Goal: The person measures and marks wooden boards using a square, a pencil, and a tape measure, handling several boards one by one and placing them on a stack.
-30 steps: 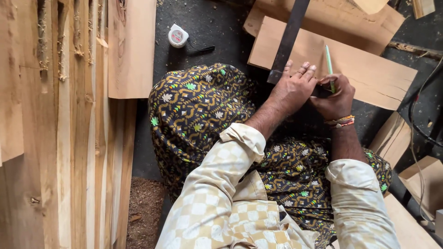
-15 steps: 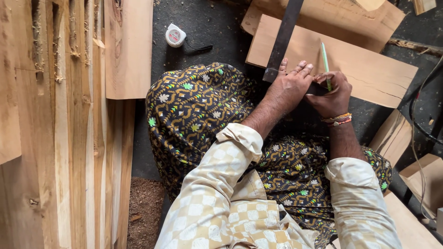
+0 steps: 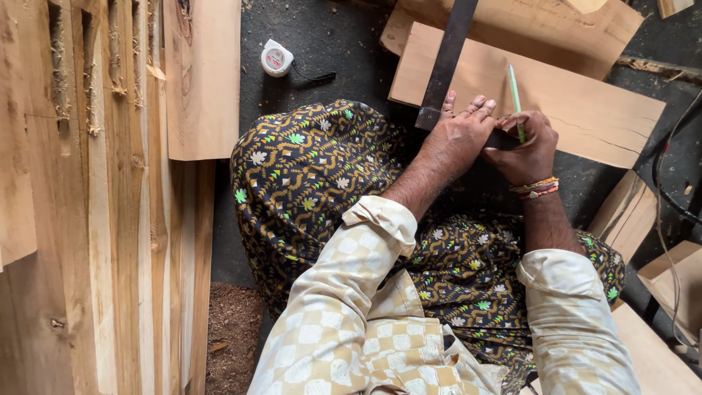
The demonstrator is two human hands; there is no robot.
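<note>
My left hand (image 3: 462, 132) presses flat, fingers spread, on the near end of a dark metal square (image 3: 447, 62) that lies across a pale wooden board (image 3: 585, 110). My right hand (image 3: 528, 146) grips a green pencil (image 3: 515, 99), its body pointing up and away, with the tip hidden at the board's near edge beside the square. Both hands touch each other over the board's edge. My knees under a patterned dark cloth (image 3: 314, 168) sit below the hands.
A white tape measure (image 3: 276, 58) lies on the dark floor at the back left. Long wooden planks (image 3: 110, 219) are stacked along the left. More boards (image 3: 526, 22) lie behind, offcuts (image 3: 629, 212) and a black cable (image 3: 669, 183) at the right. Sawdust (image 3: 234, 336) sits near the planks.
Both hands stay on the square and pencil at the board's edge with only a slight shift; the view has moved a little.
</note>
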